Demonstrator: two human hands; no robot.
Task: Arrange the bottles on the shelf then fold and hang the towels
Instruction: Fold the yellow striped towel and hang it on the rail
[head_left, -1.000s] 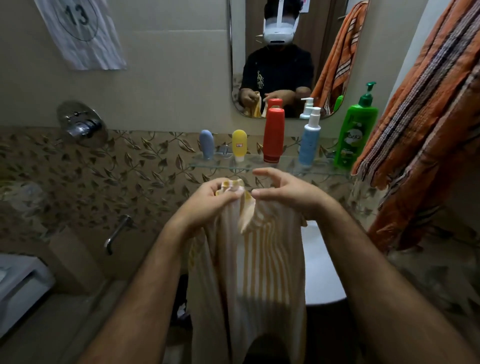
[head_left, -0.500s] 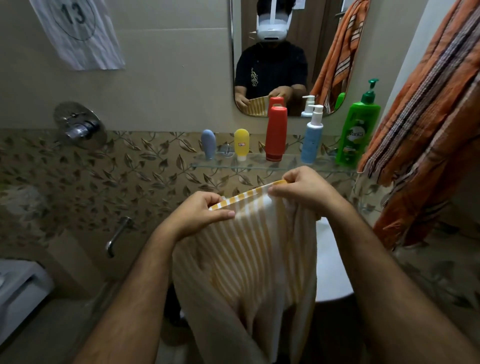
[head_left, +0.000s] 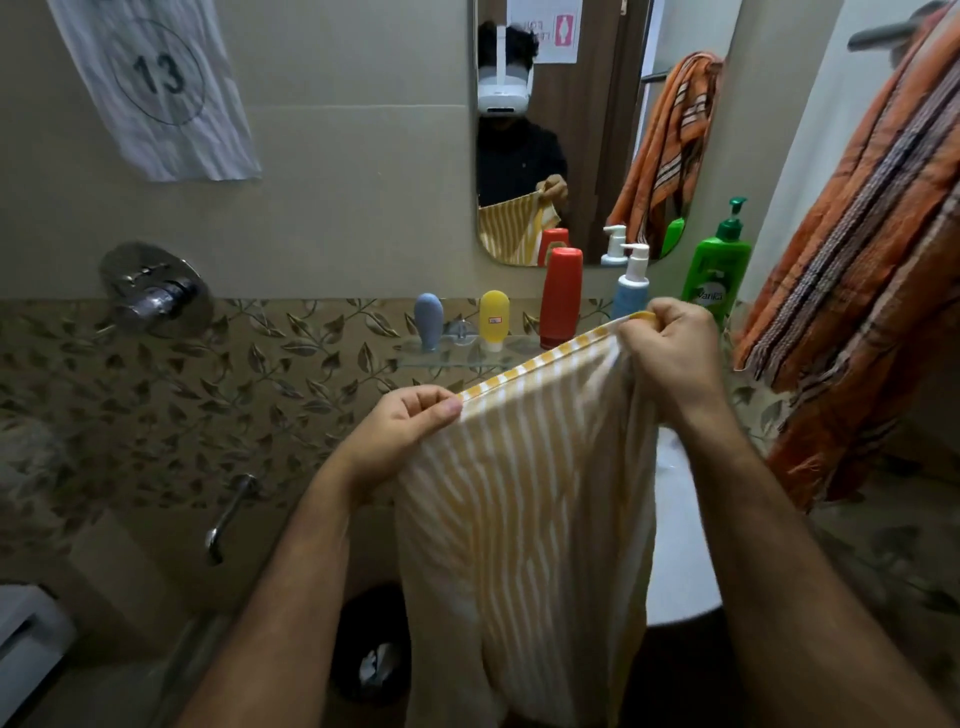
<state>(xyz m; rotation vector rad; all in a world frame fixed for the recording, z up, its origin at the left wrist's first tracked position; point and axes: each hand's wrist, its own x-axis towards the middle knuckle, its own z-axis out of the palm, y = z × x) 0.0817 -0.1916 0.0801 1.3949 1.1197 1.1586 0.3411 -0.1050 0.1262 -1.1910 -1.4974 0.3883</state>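
While both hands held it up in front of the washbasin (head_left: 680, 545), the yellow-and-white striped towel (head_left: 524, 499) hung down from its top hem, which ran taut on a slant from lower left to upper right. The left hand (head_left: 400, 431) pinched the hem's left corner between thumb and curled fingers; the right hand (head_left: 670, 353), higher and farther, had its fingers curled tight round the right corner. Below the hem the cloth fell in loose vertical folds between the forearms and out of the bottom of the view.

Beyond the towel, a glass shelf (head_left: 447, 356) on the leaf-patterned wall tiles carried five bottles standing in a row: from left to right, a grey-blue tube (head_left: 428, 321), a yellow tube (head_left: 493, 318), a tall red bottle (head_left: 561, 296), a blue pump bottle (head_left: 631, 283) partly hidden by the right hand, and a green pump bottle (head_left: 717, 265) at the right end. Above the shelf a mirror (head_left: 587, 130) reflected the person, the towel and the bottle tops.

At the far right an orange striped towel (head_left: 857, 291) hung in bunched folds from a rail. On the left wall were a chrome mixer valve (head_left: 156, 288), a spout (head_left: 228, 514) lower down, and a sheet of paper marked 13 (head_left: 156, 88) near the top. A dark bin (head_left: 371, 644) stood on the floor between the forearms.
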